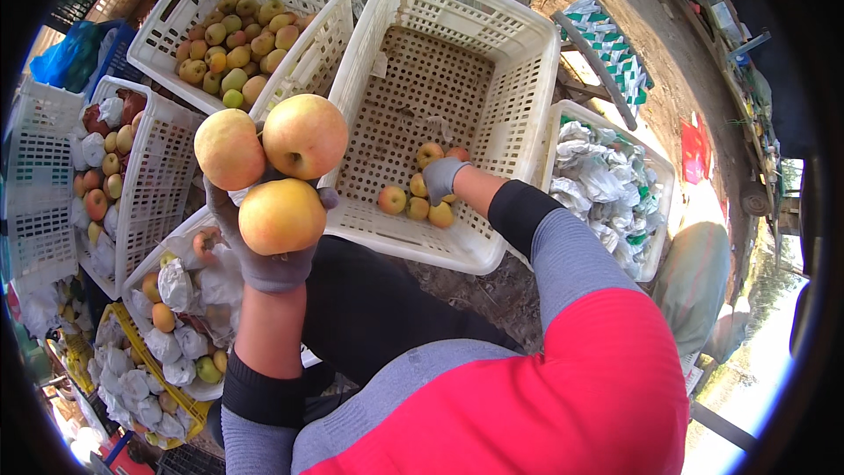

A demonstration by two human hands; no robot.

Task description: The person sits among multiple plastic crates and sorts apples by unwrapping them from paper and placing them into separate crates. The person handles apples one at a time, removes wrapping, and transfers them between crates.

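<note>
My left hand (277, 270), in a grey glove, holds three yellow-pink apples close to the camera: a left one (229, 149), an upper right one (305, 136) and a lower one (282, 216). My gloved right hand (442, 178) reaches down into a large white plastic crate (409, 241). It is among a small group of apples at the crate's near end, including a yellow apple (440, 214) and a reddish one (391, 200). Its fingers are partly hidden, so whether they grip an apple cannot be told.
A white crate of smaller apples (237, 46) stands at the upper left. Paper-wrapped and bare apples fill a white crate (148, 191) and a yellow crate (142, 336) on the left. Right of me, a white crate (663, 211) holds crumpled paper wrappers (600, 178), near a woven-seat stool (610, 46).
</note>
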